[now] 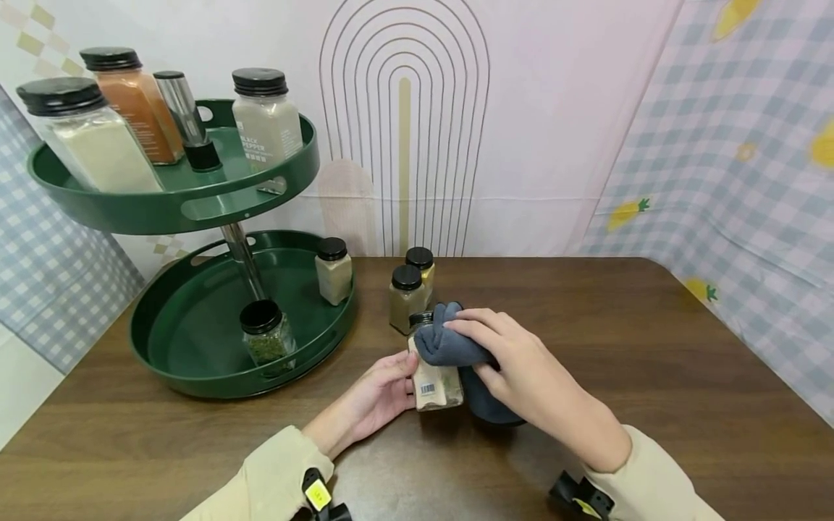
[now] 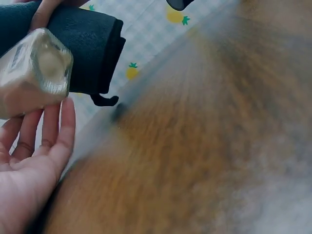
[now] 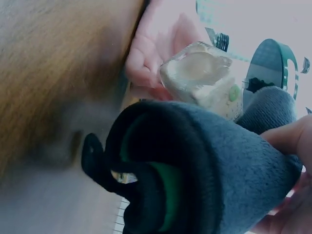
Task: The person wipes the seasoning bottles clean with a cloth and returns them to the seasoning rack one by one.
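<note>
My left hand (image 1: 384,394) holds a square glass spice jar (image 1: 435,383) by its side, with pale powder inside and a barcode label facing me. Its base tips toward the left wrist camera, where the jar (image 2: 36,73) rests against the fingers. A folded dark grey-blue cloth (image 1: 456,340) is in my right hand (image 1: 515,354), which presses it over the jar's shoulder and part of the black lid. In the right wrist view the cloth (image 3: 209,161) hangs in a loose roll with a dark loop at its edge.
Two small black-lidded jars (image 1: 407,300) stand just behind the hands. To the left is a two-tier green turntable tray (image 1: 195,387); two small jars sit below, with larger jars (image 1: 263,123) and a metal grinder (image 1: 189,119) above. All stand on a brown wooden table (image 1: 619,325).
</note>
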The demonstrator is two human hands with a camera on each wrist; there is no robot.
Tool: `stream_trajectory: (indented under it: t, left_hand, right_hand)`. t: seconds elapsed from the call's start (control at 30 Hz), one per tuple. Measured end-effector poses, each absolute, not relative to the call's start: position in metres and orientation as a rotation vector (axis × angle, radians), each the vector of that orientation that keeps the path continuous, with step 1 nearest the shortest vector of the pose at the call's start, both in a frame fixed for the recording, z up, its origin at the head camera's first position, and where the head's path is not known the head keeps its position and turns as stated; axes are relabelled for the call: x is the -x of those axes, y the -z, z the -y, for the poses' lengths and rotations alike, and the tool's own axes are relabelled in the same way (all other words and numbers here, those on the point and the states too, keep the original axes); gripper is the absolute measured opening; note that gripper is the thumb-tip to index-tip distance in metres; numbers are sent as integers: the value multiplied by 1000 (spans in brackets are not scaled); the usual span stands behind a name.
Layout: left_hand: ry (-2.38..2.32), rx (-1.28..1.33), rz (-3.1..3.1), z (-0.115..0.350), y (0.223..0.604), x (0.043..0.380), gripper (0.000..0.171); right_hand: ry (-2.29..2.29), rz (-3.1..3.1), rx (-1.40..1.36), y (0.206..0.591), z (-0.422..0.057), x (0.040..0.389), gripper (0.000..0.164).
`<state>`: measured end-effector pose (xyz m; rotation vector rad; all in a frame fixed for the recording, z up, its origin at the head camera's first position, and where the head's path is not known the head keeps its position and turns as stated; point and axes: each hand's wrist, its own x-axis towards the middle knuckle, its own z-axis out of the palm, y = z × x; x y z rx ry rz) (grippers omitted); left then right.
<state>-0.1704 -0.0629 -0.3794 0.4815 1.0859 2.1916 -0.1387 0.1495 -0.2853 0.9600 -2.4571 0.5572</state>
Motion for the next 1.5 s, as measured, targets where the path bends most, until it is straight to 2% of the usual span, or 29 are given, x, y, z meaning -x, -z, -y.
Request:
stream_trajectory:
  t: [0.4,0.6,0.93,1.07,1.27,1.5]
  left_hand:
    - [-2237,-446,-1078,64,379,172,23]
    - [-2313,-347,-1048,64,379,171,27]
    - [-2309,-346,-1020,65,379,171,37]
    - [-2309,-305,-971,64,377,172,43]
    - [-2316,-195,-900,63,374,173,38]
    - [-2320,-130,-909,64,374,173,38]
  right_hand:
    - [-541,2530,-1102,280,-153,138,47]
    - [-562,2592,-1176,276,-157,134,45]
    - [-526,2741,-1243,264,-171,131,47]
    - [-466,2741,-1214,261,-174,131,44]
    - [-530,2639,-1077,260,-171,131,42]
    - [-605,2418,-995,282,-143,131,44]
